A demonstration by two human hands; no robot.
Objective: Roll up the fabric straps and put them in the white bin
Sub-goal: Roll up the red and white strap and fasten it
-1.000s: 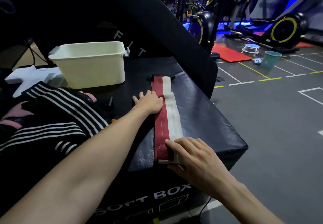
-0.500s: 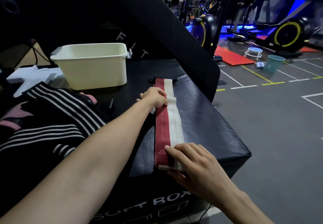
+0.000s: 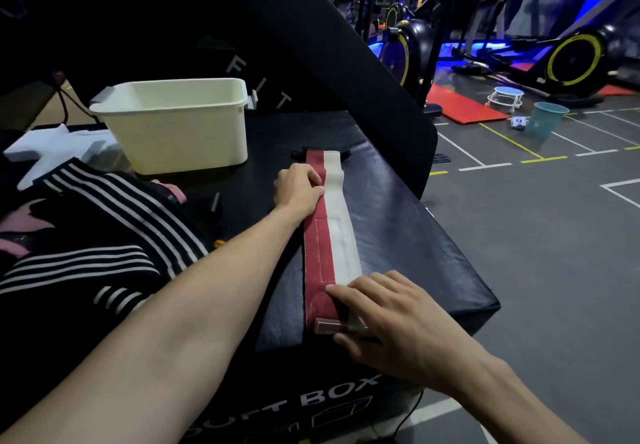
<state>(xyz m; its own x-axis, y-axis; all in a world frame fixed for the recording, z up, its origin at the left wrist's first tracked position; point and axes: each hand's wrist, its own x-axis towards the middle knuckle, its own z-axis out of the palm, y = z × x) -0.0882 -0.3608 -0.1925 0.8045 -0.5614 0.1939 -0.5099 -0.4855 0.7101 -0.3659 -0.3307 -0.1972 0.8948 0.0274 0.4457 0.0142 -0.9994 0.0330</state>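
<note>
A red and white fabric strap (image 3: 330,235) lies stretched out flat along the top of the black soft box (image 3: 408,229). My left hand (image 3: 299,189) sits on the strap's far part, its fingers curled over the red edge. My right hand (image 3: 391,308) holds the near end at the box's front edge, fingers on top and thumb underneath. The white bin (image 3: 173,138) stands upright at the far left of the box top and looks empty.
A heap of black straps with white stripes (image 3: 97,235) and some pink fabric (image 3: 173,192) lies to the left. A tall black pad (image 3: 311,45) leans behind the box. To the right, past the box's edge, is gym floor with exercise bikes (image 3: 571,59) and a teal bucket (image 3: 545,121).
My left hand has slid farther along the strap towards its far end, and its flat fingers have curled over the red edge. My right hand has kept its hold on the near end.
</note>
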